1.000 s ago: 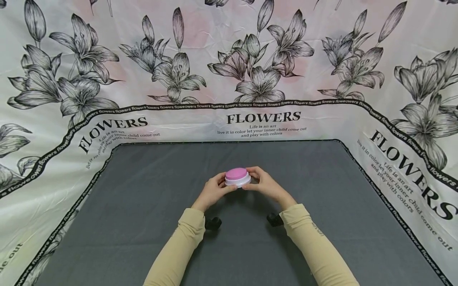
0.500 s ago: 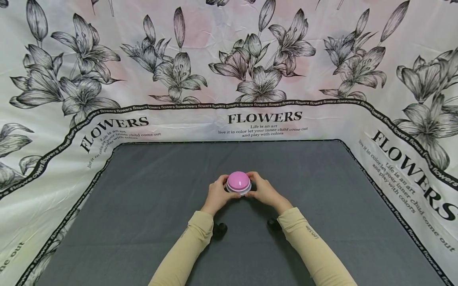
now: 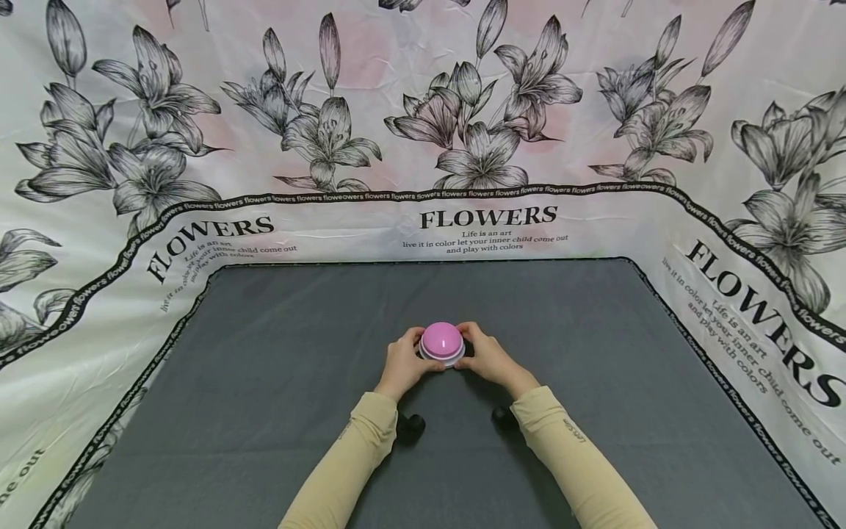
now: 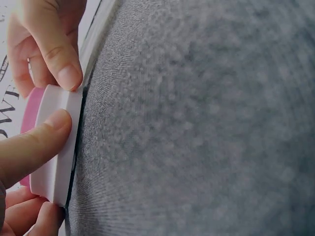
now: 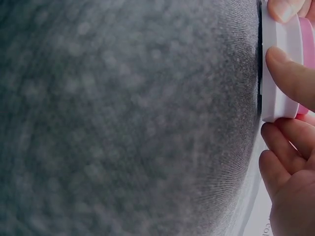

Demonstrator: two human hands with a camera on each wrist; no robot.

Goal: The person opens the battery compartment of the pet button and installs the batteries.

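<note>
Near the middle of the grey cloth is a round push button (image 3: 442, 339) with a domed pink top and a white base. My left hand (image 3: 402, 365) grips its left side, thumb on the near face and fingers behind. From the right, my right hand (image 3: 492, 360) holds the opposite side in a similar pinch. In the left wrist view, the white base (image 4: 48, 169) shows its lower edge right at the cloth, with both thumbs on its rim. The right wrist view has the pink top (image 5: 307, 42) facing away from the cloth.
A grey cloth (image 3: 264, 382) covers the work surface, bordered by white fabric printed with flowers and lettering (image 3: 489, 217). Small black pieces show beside the left cuff (image 3: 378, 415) and the right cuff (image 3: 537, 404).
Both hands have brought the push button down and nearer to me. Its pink top, seen at a flatter angle before, now faces more toward the head camera.
</note>
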